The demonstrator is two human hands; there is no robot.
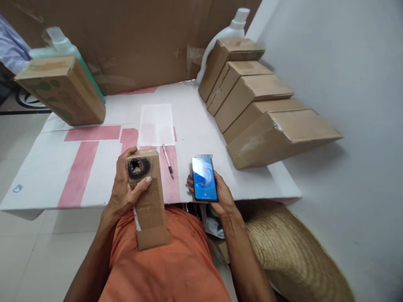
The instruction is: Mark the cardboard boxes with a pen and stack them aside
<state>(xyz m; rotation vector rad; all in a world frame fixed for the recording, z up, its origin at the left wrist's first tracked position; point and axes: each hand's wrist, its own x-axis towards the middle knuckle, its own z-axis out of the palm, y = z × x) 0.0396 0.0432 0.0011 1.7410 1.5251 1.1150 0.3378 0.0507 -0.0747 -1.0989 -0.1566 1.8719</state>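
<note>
A narrow cardboard box [149, 209] stands tilted over my lap at the table's front edge, with my left hand [126, 184] wrapped around its side and the thumb across its face. Near its top, a dark-rimmed, burnt-looking hole [136, 167] shows. My right hand [223, 191] holds a smartphone [205, 180] from beneath, its lit blue screen facing up. Between both hands, a pen [168, 162] lies on the table, just below a sheet of white paper [156, 124].
Several cardboard boxes [255, 130] lean in a row at the right, before a white jug [241, 19]. At left, another box [63, 90] stands against a bottle of green liquid [91, 77]. A woven straw item [283, 243] sits below right. A person's sleeve [12, 46] shows far left.
</note>
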